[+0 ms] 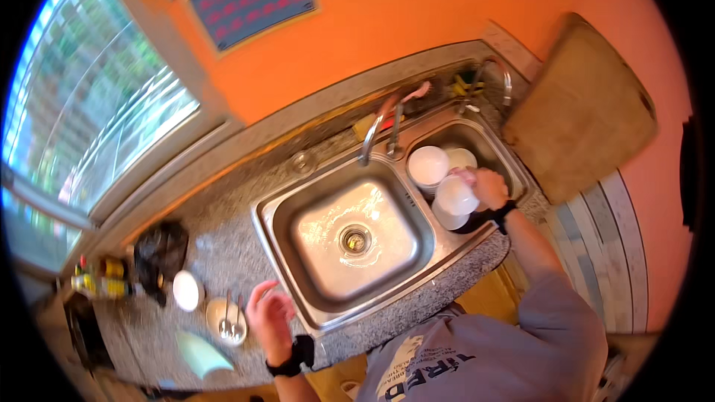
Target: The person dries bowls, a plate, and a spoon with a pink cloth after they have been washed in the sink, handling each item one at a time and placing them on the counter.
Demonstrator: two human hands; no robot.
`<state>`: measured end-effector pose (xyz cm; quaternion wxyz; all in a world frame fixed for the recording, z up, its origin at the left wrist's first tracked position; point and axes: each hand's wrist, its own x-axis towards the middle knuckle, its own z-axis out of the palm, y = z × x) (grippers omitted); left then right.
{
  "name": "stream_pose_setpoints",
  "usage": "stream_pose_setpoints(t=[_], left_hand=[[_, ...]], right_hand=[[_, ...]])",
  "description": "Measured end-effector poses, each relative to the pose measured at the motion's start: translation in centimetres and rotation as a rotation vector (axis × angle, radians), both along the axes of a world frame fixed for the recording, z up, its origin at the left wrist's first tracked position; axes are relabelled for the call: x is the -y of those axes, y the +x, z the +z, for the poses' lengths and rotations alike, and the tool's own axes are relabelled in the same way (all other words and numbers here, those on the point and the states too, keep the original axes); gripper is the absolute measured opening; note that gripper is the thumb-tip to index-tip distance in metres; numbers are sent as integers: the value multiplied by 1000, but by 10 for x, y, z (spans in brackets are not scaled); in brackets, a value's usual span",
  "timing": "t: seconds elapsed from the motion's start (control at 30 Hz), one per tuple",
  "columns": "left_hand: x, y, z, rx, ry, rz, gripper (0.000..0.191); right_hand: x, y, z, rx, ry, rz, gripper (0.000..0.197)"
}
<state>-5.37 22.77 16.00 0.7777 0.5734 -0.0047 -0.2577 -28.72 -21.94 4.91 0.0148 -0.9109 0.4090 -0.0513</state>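
My right hand (489,188) is over the smaller sink basin (503,148), its fingers closed at the edge of a white bowl (459,195). Around that bowl, other white dishes (428,164) are gathered in the same basin, one partly beneath it. My left hand (271,312) hovers near the left front corner of the larger steel basin (335,285), fingers apart and nothing in them. Left of it, a bowl (215,312) with metal utensils (229,328) stands on the granite counter (151,324). Another white bowl (188,291) appears tilted beside it.
A curved faucet (375,131) rises behind the basins, with a second tap (505,81) at the back right. A large wooden board (586,106) leans at the right wall. On the left are a black bag (162,248), small bottles (106,279) and a pale green item (201,354).
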Motion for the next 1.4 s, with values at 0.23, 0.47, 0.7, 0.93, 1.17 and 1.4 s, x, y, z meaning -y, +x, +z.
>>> stream_pose_setpoints(t=[0.23,0.47,0.7,0.93,1.17,1.4], left_hand=[[41,-25,-23,-205,17,-487,23],[95,-55,-59,902,634,-556,84],[89,-52,-114,755,677,-323,63],[86,-35,-120,786,573,-120,31],[57,-13,-172,598,779,98,16],[91,-33,-170,77,446,-52,50]], right_hand=[[-26,12,55,379,-57,241,56],[-120,96,53,576,-90,798,45],[-176,122,59,544,-29,950,47],[-182,136,57,532,386,942,52],[-161,119,51,512,1438,526,88],[-212,131,18,672,701,457,50]])
